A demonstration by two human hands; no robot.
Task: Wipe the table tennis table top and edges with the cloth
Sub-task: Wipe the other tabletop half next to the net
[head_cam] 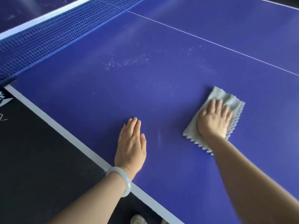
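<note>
Near the white-striped side edge of the blue table tennis table, the left hand, a pale smooth bangle on its wrist, lies flat, fingers straight and pressed together. Farther in, the right hand presses its slightly spread fingers on the folded pale grey scallop-edged cloth, which extends beyond the fingertips. Pale dust specks lie toward the blue mesh net.

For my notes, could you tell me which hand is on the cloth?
The right hand, flat on the cloth; the left hand, with the bracelet, rests on bare table.
</note>
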